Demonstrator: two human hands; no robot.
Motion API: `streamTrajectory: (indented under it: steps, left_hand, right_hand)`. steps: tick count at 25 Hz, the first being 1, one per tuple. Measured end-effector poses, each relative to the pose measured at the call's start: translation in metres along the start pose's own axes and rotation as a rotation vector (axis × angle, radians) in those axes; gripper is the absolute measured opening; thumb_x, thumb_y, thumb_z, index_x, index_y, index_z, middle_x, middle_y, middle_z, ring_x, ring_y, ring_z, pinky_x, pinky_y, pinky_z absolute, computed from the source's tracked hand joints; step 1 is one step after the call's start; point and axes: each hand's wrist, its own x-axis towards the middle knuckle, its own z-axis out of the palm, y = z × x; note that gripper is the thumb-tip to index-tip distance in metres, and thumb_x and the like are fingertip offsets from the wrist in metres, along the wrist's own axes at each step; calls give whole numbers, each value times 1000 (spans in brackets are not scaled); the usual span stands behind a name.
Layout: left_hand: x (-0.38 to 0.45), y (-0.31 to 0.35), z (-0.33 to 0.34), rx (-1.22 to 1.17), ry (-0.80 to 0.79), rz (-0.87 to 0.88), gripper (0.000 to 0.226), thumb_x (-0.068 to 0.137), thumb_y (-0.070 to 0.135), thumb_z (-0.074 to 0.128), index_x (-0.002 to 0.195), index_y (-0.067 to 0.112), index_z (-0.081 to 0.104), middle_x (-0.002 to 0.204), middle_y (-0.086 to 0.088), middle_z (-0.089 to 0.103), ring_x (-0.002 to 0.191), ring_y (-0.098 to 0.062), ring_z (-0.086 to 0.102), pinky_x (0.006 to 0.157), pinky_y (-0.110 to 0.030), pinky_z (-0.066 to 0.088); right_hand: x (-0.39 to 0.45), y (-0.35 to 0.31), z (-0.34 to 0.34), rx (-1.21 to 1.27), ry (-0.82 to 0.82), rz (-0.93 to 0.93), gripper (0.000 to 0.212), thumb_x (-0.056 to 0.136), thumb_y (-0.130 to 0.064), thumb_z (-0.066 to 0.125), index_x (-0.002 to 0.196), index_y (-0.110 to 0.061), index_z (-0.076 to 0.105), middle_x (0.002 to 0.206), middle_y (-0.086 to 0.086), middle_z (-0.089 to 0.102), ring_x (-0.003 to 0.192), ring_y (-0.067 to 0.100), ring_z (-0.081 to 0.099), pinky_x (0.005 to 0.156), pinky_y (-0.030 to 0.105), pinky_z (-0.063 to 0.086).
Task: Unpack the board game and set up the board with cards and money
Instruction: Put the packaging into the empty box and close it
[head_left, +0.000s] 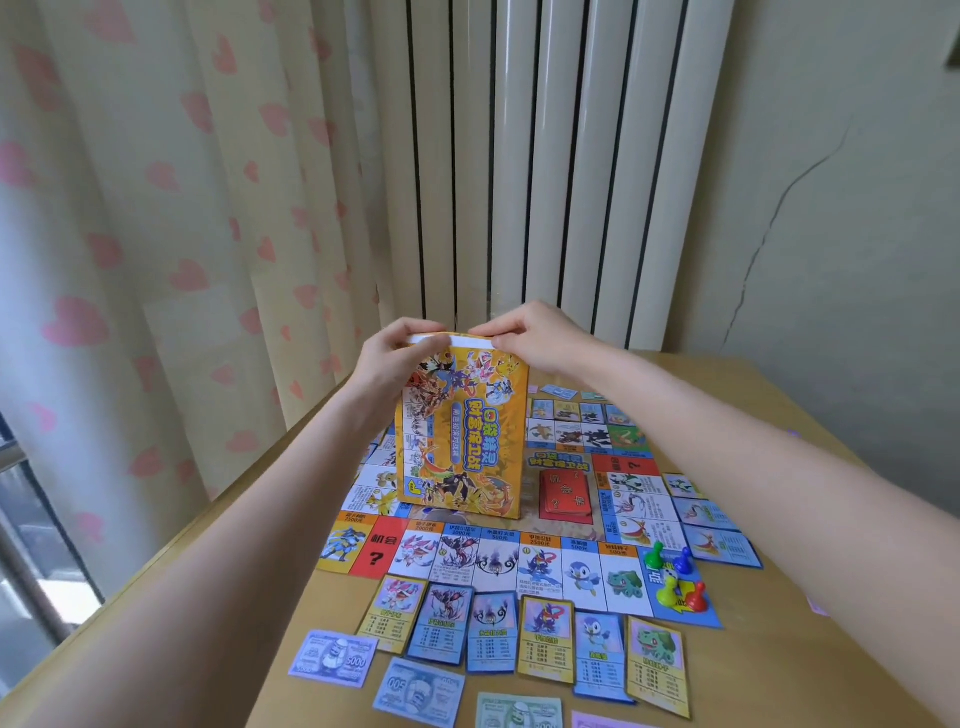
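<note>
The yellow game box is stood up on end on the game board, near the board's middle. Its long side runs up and down, and its picture side is turned toward the camera. The big words on it are seen sideways. The top edge of the box is pinched by the left hand at the left corner, with the fingers curled over it. The same top edge is held by the right hand, with the fingertips pressed on the white flap.

The board is laid flat on the wooden table. A red card pile is placed just right of the box. Four pawns are stood on the board's near right corner. A row of picture cards is laid beside the board's near edge. Paper money is spread out in front of those cards.
</note>
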Motion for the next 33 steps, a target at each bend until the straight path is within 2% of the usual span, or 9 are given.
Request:
streamTrajectory:
  steps: [4, 6, 9, 15, 18, 21, 26, 30, 33]
  left_hand:
    - [-2, 5, -11, -24, -154, -84, 5, 90, 12, 58, 91, 14, 62, 83, -11, 64, 59, -15, 66, 52, -25, 53]
    - [-2, 12, -13, 107, -147, -67, 6, 90, 15, 59, 94, 15, 63, 85, -8, 65, 61, -15, 66, 55, -28, 55]
    - [-1, 15, -9, 227, -74, -4, 2, 88, 14, 62, 90, 15, 62, 85, -9, 64, 61, -16, 64, 55, -26, 56]
    - [0, 1, 1, -37, 23, -30, 13, 88, 5, 54, 81, 16, 56, 84, -10, 57, 63, -21, 59, 57, -29, 49]
    - [-1, -1, 5, -95, 45, -13, 19, 89, 2, 46, 78, 15, 53, 76, -8, 55, 59, -18, 56, 52, -26, 46]
    - [-3, -4, 3, -97, 9, 5, 19, 90, 4, 43, 80, 17, 54, 74, -7, 54, 54, -14, 56, 48, -22, 44]
    - [-5, -9, -1, -158, -62, 47, 19, 91, 5, 45, 88, 20, 55, 86, -9, 54, 54, -10, 59, 47, -21, 46]
    - [-6, -15, 1, -176, -25, 129, 19, 91, 6, 52, 90, 23, 60, 93, -8, 56, 65, -13, 60, 57, -25, 49]
    - [-9, -20, -1, -270, -33, 146, 20, 90, 4, 53, 94, 22, 61, 87, -6, 58, 61, -11, 61, 56, -23, 50]
  right_hand:
    - [-10, 5, -1, 72, -69, -7, 34, 99, -12, 40, 128, -17, 56, 115, 0, 64, 95, 8, 58, 80, 17, 45]
    - [-10, 7, -2, 84, -92, -20, 34, 99, -14, 40, 129, -18, 56, 110, -3, 63, 95, 6, 58, 79, 15, 44]
    - [-8, 10, 0, 142, -85, -32, 34, 96, -11, 47, 128, -16, 56, 115, 1, 65, 96, 8, 60, 87, 21, 46]
    - [-2, 18, 3, 173, -59, -49, 36, 92, -5, 52, 127, -14, 57, 113, 3, 65, 93, 10, 61, 85, 24, 51]
    - [5, 12, -2, 74, -44, -86, 29, 92, -15, 56, 120, -13, 62, 102, -2, 65, 91, 8, 60, 84, 23, 49]
    - [13, 3, 5, -77, 1, -161, 26, 94, -23, 52, 115, -16, 66, 95, -7, 64, 91, 11, 59, 87, 30, 47]
    - [14, 1, 12, -54, -32, -162, 29, 97, -24, 45, 117, -17, 65, 77, -11, 62, 74, 10, 57, 68, 23, 42]
    - [25, -6, 2, -69, -66, -132, 29, 98, -25, 44, 113, -15, 67, 79, 4, 59, 72, 14, 47, 63, 25, 34]
    - [22, -3, 1, -39, -114, -125, 29, 97, -27, 46, 114, -16, 67, 85, 16, 65, 72, 25, 49, 68, 31, 40]
